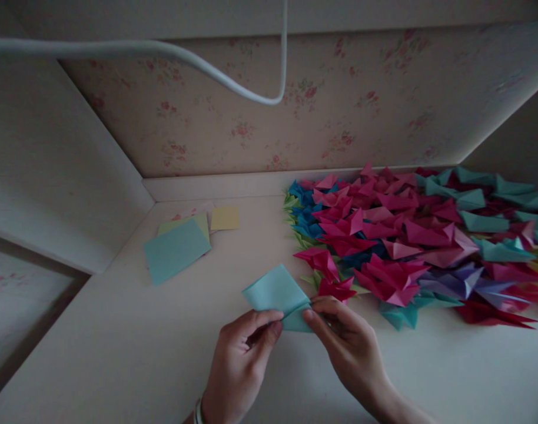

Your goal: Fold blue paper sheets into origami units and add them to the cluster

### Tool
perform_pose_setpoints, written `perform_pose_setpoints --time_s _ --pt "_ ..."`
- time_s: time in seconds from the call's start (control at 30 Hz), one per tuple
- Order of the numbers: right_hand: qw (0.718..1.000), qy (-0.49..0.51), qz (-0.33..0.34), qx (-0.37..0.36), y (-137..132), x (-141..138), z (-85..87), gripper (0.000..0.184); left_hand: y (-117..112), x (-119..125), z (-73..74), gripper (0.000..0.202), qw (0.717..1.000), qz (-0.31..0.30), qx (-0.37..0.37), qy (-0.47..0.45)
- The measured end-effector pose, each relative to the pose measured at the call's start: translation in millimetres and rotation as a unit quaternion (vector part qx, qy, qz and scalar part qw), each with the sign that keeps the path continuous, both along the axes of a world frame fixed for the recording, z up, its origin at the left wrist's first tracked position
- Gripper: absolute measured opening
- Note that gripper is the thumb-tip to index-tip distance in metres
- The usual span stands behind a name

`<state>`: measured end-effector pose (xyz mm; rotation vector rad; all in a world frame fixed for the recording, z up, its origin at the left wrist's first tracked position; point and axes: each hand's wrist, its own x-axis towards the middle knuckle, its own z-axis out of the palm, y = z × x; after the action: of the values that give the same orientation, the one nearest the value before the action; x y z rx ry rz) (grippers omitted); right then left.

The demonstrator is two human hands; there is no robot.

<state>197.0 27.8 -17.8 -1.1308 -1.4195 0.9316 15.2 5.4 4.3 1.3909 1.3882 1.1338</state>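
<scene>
A light turquoise sheet of origami paper (278, 287), partly folded, is held between both hands over the white desk. My left hand (246, 353) pinches its lower left edge between thumb and fingers. At the lower right, my right hand (346, 335) grips the same paper, thumb in front and fingers curled behind. A crease runs between the two pinches, with a smaller flap below it. Part of the paper is hidden behind the fingers.
Many folded paper pieces (392, 224) in pink, blue, turquoise and purple cover the desk (132, 353) at the right. Flat turquoise sheets (177, 252) and a small yellow square (225, 218) lie back left. A white cable (216, 73) hangs before the floral wall (251, 135).
</scene>
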Motion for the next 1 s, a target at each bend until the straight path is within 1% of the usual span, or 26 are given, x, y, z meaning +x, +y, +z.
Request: perform_pose_setpoints --time_s 0.2,0.47,0.6,0.7,0.87,1.0 --pt "0.999 0.010 -0.046 -0.024 -0.1 -1.3 -0.2 0.014 -0.9 2.3 -2.6 0.014 1.000 0.006 -0.022 -0.002" --pt "0.998 0.027 -0.040 -0.051 -0.1 0.1 -3.7 0.012 -0.2 2.2 -1.2 0.012 1.000 0.010 -0.004 0.014" --pt "0.997 0.034 -0.037 -0.064 -0.8 -0.7 -2.3 0.014 -1.7 1.7 -0.4 0.011 1.000 0.012 -0.010 0.012" --pt "0.996 0.037 -0.039 -0.073 -1.3 -1.3 -0.6 0.016 -2.8 1.9 -2.4 0.012 1.000 0.018 -0.018 0.002" --pt "0.995 0.045 -0.026 -0.089 -1.3 -1.8 0.5 0.017 -5.4 2.4 -10.3 0.029 0.998 0.034 -0.034 -0.035" --pt "0.991 0.072 -0.009 -0.116 -1.8 -2.4 0.7 0.019 -6.6 4.9 -12.8 0.037 0.998 0.047 -0.029 -0.036"
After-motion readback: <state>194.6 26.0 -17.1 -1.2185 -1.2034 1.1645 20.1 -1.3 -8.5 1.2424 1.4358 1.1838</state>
